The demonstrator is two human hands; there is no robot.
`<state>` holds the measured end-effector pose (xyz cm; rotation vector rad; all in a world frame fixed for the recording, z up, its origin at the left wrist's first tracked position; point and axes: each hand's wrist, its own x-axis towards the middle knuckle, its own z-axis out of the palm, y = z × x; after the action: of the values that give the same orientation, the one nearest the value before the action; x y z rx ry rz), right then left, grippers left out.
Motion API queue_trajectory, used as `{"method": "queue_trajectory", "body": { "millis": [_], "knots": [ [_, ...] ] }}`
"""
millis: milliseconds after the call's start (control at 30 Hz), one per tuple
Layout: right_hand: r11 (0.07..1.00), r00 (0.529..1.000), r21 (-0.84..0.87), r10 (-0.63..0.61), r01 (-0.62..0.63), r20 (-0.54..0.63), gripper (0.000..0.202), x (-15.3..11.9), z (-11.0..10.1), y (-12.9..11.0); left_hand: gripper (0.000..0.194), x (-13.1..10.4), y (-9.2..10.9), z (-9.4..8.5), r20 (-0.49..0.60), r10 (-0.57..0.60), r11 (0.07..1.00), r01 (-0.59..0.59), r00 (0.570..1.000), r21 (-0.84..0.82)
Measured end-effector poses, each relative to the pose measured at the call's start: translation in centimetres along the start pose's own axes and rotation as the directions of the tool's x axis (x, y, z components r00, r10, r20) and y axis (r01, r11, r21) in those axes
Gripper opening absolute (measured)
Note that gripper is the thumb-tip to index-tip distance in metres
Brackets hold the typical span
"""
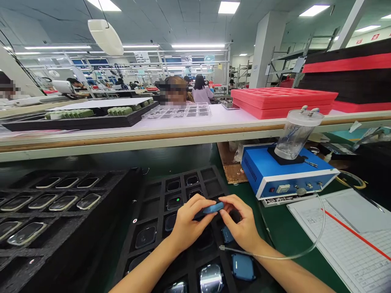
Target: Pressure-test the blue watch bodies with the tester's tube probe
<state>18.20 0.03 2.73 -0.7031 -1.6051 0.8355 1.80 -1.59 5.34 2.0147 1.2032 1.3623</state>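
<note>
Between my two hands is a blue watch case [214, 208], held edge-on above a black foam tray [154, 203]. My left hand [193, 221] pinches its left end between thumb and fingers. On the right end, my right hand [240, 219] grips it the same way. Dark square watch screens [146, 237] sit in several of the tray's pockets. Another blue watch case [242, 267] lies in the tray near my right forearm, and one more is partly hidden under my right hand. A clear tube with a metal tip [222, 247] crosses over the tray by my right wrist.
At left, a raised black foam tray [76, 219] holds several framed glass covers. A blue box [265, 167] with a clear canister [295, 134] stands at right, beside papers [363, 240] with a red strip. A shelf edge [171, 140] spans ahead, bearing red foam trays [281, 101]. People sit beyond.
</note>
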Motion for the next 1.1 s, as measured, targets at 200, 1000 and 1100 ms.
{"method": "queue_trajectory", "body": {
  "millis": [200, 1000, 1100],
  "knots": [
    [1.0, 0.998, 0.007, -0.007, 0.007, 0.055, 0.01, 0.1, -0.1, -0.3, 0.021, 0.5, -0.3, -0.1, 0.073, -0.369, 0.87, 0.372, 0.927, -0.325],
    [0.982, 0.998, -0.19, 0.006, -0.019, -0.069, 0.012, 0.0, 0.2, 0.4, 0.015, 0.0, -0.1, 0.3, -0.058, -0.141, 0.99, 0.142, 0.988, 0.016],
    [0.978, 0.994, -0.209, -0.005, -0.018, -0.108, 0.013, -0.1, 0.3, 0.5, 0.014, 0.0, 0.2, 0.7, -0.077, -0.142, 0.99, 0.143, 0.987, -0.001]
  ]
}}
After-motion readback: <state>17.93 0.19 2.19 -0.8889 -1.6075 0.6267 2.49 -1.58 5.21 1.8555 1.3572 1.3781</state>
